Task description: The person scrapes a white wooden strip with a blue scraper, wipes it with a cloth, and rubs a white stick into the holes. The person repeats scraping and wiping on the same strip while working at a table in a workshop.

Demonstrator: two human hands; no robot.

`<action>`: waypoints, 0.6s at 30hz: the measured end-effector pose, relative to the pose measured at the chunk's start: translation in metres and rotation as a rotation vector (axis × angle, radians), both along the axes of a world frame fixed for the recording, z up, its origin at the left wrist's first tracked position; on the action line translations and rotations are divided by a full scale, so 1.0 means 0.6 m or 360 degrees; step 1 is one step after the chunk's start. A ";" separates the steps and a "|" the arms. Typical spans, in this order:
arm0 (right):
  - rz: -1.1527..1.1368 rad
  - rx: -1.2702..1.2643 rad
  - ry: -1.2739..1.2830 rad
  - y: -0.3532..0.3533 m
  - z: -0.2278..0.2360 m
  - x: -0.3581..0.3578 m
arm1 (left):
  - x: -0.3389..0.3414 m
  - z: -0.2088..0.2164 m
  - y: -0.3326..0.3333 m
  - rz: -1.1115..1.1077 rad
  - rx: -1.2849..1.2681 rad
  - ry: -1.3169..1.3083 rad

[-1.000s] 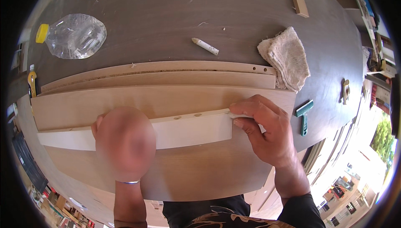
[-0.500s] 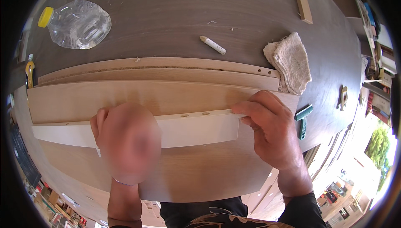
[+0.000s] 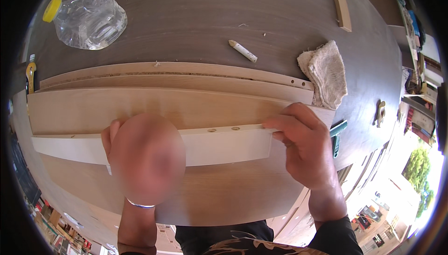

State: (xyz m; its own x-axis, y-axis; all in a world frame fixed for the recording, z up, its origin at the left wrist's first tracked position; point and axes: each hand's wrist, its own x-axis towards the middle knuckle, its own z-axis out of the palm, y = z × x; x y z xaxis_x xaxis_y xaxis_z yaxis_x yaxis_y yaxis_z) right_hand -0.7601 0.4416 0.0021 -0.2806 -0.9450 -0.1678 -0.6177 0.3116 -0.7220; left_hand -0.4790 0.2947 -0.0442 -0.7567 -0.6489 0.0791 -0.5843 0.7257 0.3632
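A long, pale wooden strip [image 3: 228, 147] with a whitish face stands on edge across a larger wooden panel [image 3: 224, 194]. Two oval holes show in its upper edge. My left hand [image 3: 144, 157] is closed on the strip left of its middle; most of that hand is blurred, but some fingers curl over the far side. At the strip's right end, my right hand [image 3: 305, 145] pinches the top corner between thumb and fingers. Beyond the strip lies another stretch of light board [image 3: 93, 110].
Behind are narrow boards [image 3: 196, 70], one with two round holes. A yellow-capped clear bottle [image 3: 91, 21], a white marking crayon [image 3: 242, 51], a folded cloth [image 3: 326, 75], a green scraper [image 3: 337, 138], a wood batten [image 3: 339, 3] and a yellow-handled tool [image 3: 31, 75] lie on the dark table [image 3: 177, 17].
The whole view has shifted slightly. Both hands keep their hold on the strip, and nothing on the table has visibly been moved.
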 end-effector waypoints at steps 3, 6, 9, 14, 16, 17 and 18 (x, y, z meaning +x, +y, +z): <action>0.0036 0.0014 -0.0027 -0.001 -0.001 -0.001 | -0.003 0.002 -0.002 -0.0046 -0.0008 0.0039; 0.0042 0.0016 0.0006 -0.002 -0.001 -0.001 | -0.004 0.001 -0.003 -0.0017 -0.0040 0.0027; 0.0063 -0.0014 0.0030 -0.003 0.000 -0.002 | -0.002 0.000 -0.001 0.0010 -0.0017 0.0007; 0.0078 -0.0010 0.0091 -0.004 0.002 0.000 | 0.000 0.005 -0.003 -0.0040 0.0017 0.0022; 0.0103 -0.0004 0.0117 -0.005 0.003 0.000 | -0.003 0.007 -0.003 -0.0037 0.0007 0.0015; 0.0113 0.0038 0.0135 -0.005 0.003 0.000 | -0.004 0.007 -0.003 -0.0043 0.0018 0.0025; 0.0104 -0.0006 0.0130 -0.006 0.003 0.000 | -0.005 0.008 -0.004 -0.0045 0.0026 0.0039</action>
State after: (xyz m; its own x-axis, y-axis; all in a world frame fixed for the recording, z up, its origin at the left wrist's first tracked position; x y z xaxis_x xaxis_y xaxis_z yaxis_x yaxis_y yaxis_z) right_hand -0.7600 0.4382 0.0036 -0.2310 -0.9624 -0.1430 -0.6936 0.2660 -0.6694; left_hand -0.4822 0.2924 -0.0396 -0.7729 -0.6284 0.0875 -0.5542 0.7358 0.3892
